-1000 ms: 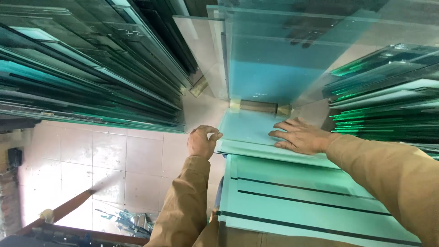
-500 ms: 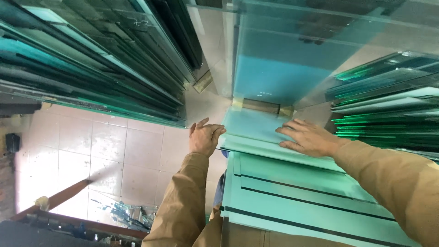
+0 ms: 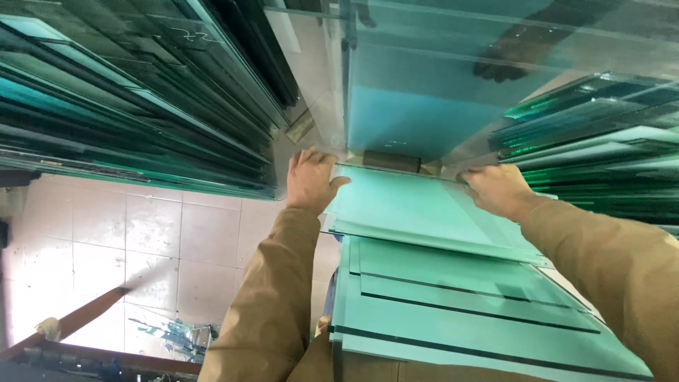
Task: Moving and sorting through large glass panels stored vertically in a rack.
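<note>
A greenish glass sheet (image 3: 417, 209) lies on top of a stack of similar glass sheets (image 3: 460, 311) in front of me. My left hand (image 3: 309, 178) grips the sheet's far left corner, fingers spread along its edge. At the far right corner my right hand (image 3: 497, 189) holds the same sheet. Both arms wear tan sleeves. The sheet's near edge overlaps the stack below and looks slightly raised.
Tall racks of upright green glass panes stand at the left (image 3: 134, 99) and at the right (image 3: 601, 141). A large pane (image 3: 424, 78) leans ahead. Pale floor tiles (image 3: 141, 233) show at lower left, with a wooden bar (image 3: 78, 322) and broken glass pieces (image 3: 170, 332).
Both hands moved outward from the sheet's top surface to its far corners and took hold of it. The view has come closer to the stack.
</note>
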